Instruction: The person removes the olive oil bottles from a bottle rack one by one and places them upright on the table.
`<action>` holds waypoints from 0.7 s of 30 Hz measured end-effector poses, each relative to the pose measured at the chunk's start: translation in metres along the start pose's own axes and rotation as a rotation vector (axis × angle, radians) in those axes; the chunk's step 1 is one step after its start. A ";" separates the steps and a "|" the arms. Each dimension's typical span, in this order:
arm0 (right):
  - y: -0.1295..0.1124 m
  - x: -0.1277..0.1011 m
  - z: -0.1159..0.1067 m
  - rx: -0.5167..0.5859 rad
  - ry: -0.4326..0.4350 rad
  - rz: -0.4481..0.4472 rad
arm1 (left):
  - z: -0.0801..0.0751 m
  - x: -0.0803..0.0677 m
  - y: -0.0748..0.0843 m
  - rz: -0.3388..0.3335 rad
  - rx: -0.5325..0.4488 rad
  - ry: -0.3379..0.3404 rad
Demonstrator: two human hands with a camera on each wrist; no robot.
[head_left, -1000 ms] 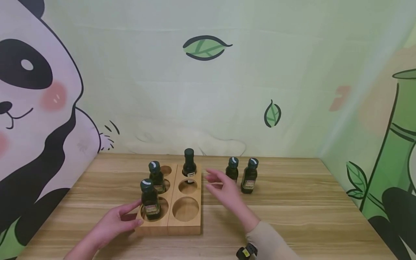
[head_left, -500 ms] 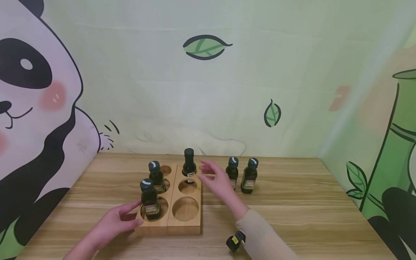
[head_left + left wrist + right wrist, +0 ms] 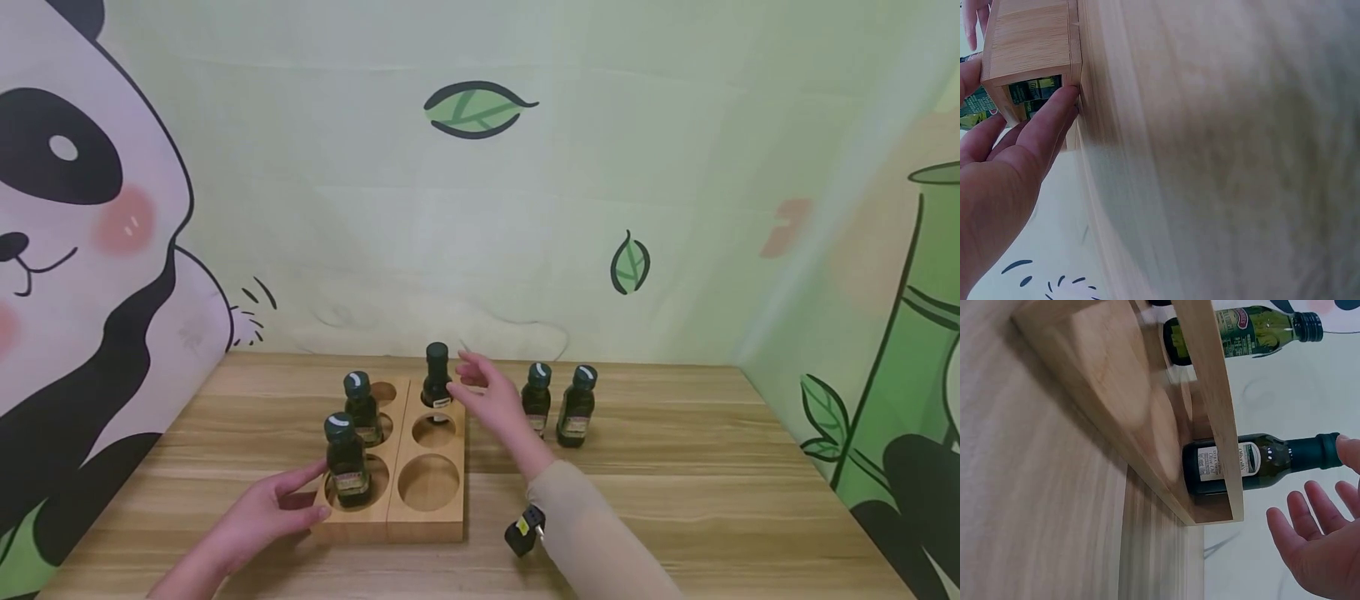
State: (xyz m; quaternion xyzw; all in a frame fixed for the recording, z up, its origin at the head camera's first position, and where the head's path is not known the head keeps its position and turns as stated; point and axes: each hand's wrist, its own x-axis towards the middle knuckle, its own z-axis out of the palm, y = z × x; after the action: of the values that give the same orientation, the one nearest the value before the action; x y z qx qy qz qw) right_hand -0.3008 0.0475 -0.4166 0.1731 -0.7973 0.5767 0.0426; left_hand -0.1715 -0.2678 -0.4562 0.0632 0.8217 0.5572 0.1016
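A wooden bottle rack (image 3: 426, 532), two columns of round holes, stands on the table. My left hand (image 3: 262, 508) holds its near left corner, thumb at the front; the left wrist view shows fingers (image 3: 1054, 119) along the rack's side. Two dark green bottles with labels, a near one (image 3: 348, 467) and one behind it (image 3: 362, 410), stand in the left column. A slimmer long-necked bottle (image 3: 437, 367) is upright in the far right hole. Beside it is my right hand (image 3: 491, 400), fingers loosely bent and apart, thumb at the dark cap (image 3: 1329, 450) in the right wrist view.
Two more dark bottles, one (image 3: 537, 400) partly behind the right hand and one (image 3: 575, 408) farther right, stand on the wooden table (image 3: 675, 500). In the rack's right column, the middle hole (image 3: 433, 431) and near hole (image 3: 428, 483) show no bottle. A printed cloth backdrop (image 3: 360, 208) rises behind.
My right hand has moved left and away from me, from beside the loose bottles to the long-necked bottle. My left hand and the rack have stayed in place.
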 end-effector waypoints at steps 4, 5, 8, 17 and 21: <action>0.000 0.005 0.001 0.031 -0.005 0.014 | -0.001 0.000 0.000 0.011 -0.007 -0.011; 0.000 0.007 0.001 0.035 -0.006 0.020 | -0.001 0.001 0.000 0.012 -0.010 -0.014; 0.000 0.012 0.002 0.032 -0.004 0.043 | -0.001 0.001 -0.001 0.011 -0.016 -0.018; -0.001 0.022 0.004 0.056 -0.014 0.082 | -0.001 0.000 -0.001 0.018 -0.014 -0.014; -0.002 0.023 0.007 0.063 -0.031 0.080 | -0.001 0.000 -0.002 0.014 -0.007 -0.011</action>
State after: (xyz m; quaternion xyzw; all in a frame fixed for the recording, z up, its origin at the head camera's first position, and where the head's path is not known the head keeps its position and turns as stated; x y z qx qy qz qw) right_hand -0.3213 0.0355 -0.4109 0.1512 -0.7856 0.6000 0.0015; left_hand -0.1718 -0.2689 -0.4574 0.0718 0.8187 0.5605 0.1023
